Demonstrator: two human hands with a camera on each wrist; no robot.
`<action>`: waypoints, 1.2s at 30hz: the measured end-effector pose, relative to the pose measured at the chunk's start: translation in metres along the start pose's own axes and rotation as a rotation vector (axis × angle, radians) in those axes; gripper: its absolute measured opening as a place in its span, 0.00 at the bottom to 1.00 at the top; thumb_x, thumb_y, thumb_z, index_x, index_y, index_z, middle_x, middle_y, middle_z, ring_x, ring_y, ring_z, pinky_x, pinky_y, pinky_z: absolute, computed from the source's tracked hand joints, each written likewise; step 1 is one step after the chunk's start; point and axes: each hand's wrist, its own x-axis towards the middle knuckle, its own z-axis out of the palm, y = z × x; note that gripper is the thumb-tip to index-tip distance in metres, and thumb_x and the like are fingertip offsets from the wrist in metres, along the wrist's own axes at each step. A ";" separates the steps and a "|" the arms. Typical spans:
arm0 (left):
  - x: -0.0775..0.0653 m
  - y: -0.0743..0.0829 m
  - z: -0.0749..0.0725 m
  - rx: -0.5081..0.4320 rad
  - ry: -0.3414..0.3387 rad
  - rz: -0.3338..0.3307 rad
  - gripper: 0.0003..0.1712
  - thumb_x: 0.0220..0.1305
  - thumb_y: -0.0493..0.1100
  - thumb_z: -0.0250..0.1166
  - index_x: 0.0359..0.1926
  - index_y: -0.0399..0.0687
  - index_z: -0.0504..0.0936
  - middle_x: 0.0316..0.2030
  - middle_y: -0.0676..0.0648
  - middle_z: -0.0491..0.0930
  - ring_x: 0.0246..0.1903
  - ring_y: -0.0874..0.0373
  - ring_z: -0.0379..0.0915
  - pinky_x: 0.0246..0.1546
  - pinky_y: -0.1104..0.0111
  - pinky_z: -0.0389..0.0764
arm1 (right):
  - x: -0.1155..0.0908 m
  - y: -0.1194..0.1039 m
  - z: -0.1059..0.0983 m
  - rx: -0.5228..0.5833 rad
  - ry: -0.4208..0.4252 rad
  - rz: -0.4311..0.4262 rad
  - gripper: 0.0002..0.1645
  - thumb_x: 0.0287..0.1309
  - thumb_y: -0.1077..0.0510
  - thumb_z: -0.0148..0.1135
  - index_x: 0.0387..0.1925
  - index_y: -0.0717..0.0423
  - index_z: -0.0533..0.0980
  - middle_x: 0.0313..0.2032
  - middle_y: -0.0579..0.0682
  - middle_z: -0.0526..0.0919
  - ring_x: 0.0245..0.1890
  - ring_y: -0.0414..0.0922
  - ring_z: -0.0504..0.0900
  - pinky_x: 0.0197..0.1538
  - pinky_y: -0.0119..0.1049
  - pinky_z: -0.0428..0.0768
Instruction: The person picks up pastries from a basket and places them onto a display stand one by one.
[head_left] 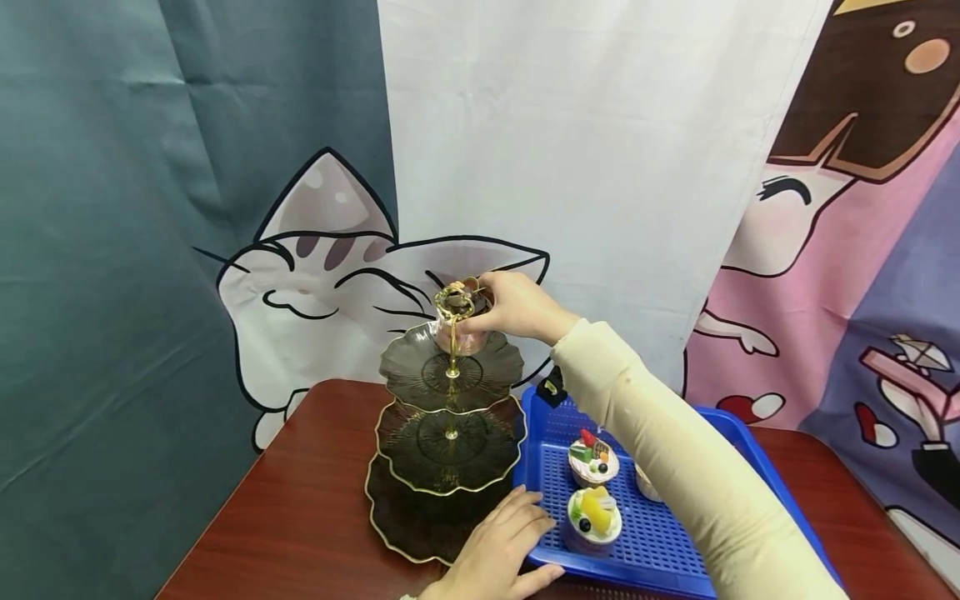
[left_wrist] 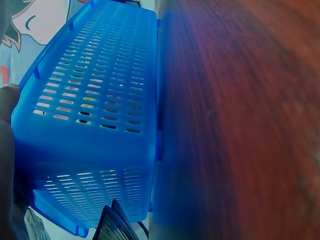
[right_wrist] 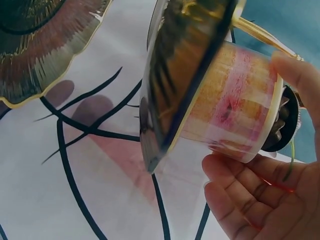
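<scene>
At the top tier of a three-tier gold-rimmed cake stand (head_left: 408, 371), my right hand (head_left: 522, 308) grips a small layered cake cup (head_left: 471, 343) between thumb and fingers. The right wrist view shows the cup (right_wrist: 232, 102) with pink and yellow layers and a dark topping, its base right at the top plate (right_wrist: 185, 75). The stand's gold handle stands just beside it. My left hand (head_left: 498, 542) rests with extended fingers at the near left corner of a blue perforated basket (head_left: 637, 571); in the left wrist view it shows only at the left edge.
Inside the basket are a strawberry-topped cupcake (head_left: 592, 461), a mango-topped cupcake (head_left: 592, 521) and another cupcake (head_left: 647, 485) partly behind the right sleeve. A small black object (head_left: 552, 387) is at the basket's back rim. Printed curtains hang behind the reddish-brown table (head_left: 300, 492).
</scene>
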 end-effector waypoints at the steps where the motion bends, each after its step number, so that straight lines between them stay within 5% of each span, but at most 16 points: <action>1: 0.000 0.000 0.000 0.001 0.000 0.000 0.22 0.65 0.62 0.57 0.46 0.52 0.82 0.45 0.56 0.81 0.57 0.61 0.72 0.65 0.64 0.71 | 0.000 0.000 0.000 0.005 0.001 -0.004 0.36 0.46 0.41 0.71 0.54 0.55 0.75 0.44 0.50 0.83 0.36 0.44 0.78 0.40 0.37 0.78; 17: 0.000 0.000 0.001 0.008 0.023 0.015 0.23 0.63 0.63 0.59 0.45 0.52 0.82 0.44 0.56 0.81 0.57 0.61 0.72 0.66 0.64 0.68 | -0.003 0.007 0.003 0.071 -0.022 -0.052 0.33 0.44 0.41 0.74 0.52 0.50 0.77 0.40 0.45 0.84 0.32 0.41 0.77 0.39 0.34 0.78; 30: 0.000 0.000 0.001 0.002 0.017 0.004 0.22 0.63 0.63 0.59 0.45 0.53 0.81 0.45 0.56 0.81 0.58 0.61 0.72 0.68 0.65 0.66 | -0.008 0.010 0.004 0.118 -0.028 -0.008 0.40 0.45 0.41 0.73 0.59 0.51 0.71 0.50 0.52 0.84 0.47 0.46 0.83 0.50 0.41 0.82; 36: 0.000 0.000 0.000 -0.022 0.003 -0.006 0.22 0.63 0.62 0.59 0.46 0.52 0.81 0.45 0.55 0.81 0.58 0.61 0.72 0.68 0.65 0.66 | -0.010 0.011 0.004 0.140 -0.023 -0.005 0.41 0.46 0.40 0.73 0.60 0.48 0.69 0.47 0.50 0.85 0.41 0.43 0.83 0.45 0.38 0.81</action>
